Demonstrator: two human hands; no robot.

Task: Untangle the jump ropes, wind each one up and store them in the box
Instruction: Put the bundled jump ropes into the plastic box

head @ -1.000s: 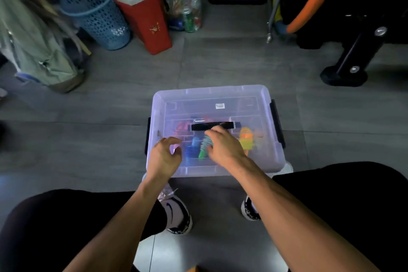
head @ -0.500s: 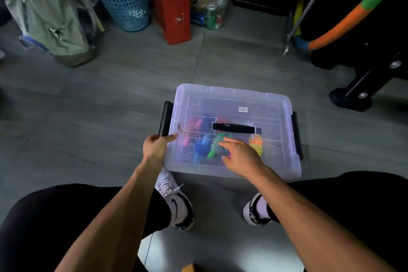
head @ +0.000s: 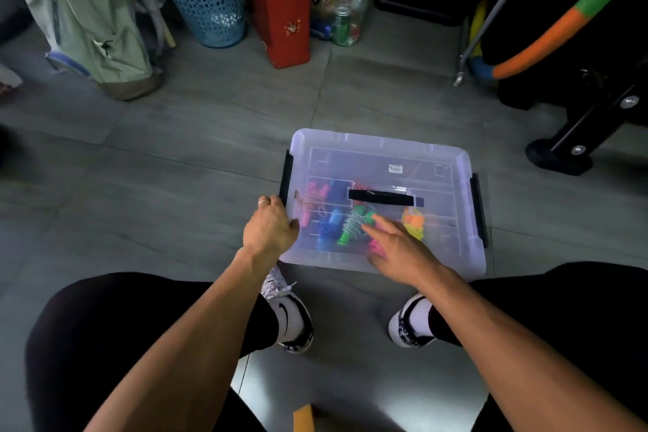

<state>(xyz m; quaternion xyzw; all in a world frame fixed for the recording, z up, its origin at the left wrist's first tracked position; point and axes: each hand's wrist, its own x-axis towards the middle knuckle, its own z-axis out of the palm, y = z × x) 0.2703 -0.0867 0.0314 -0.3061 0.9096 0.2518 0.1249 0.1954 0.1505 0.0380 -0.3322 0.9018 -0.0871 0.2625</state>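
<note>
Clear lidded box point(head: 382, 165) on the floor under both hands, left hand point(head: 271, 230) gripping its left edge, right hand point(head: 399, 249) spread flat on the lid over wound jump ropes point(head: 350, 228); probably light, slick, best lifted by black side latches point(head: 477, 207).

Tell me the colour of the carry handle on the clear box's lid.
Black carry handle, seen in the head view.
</note>
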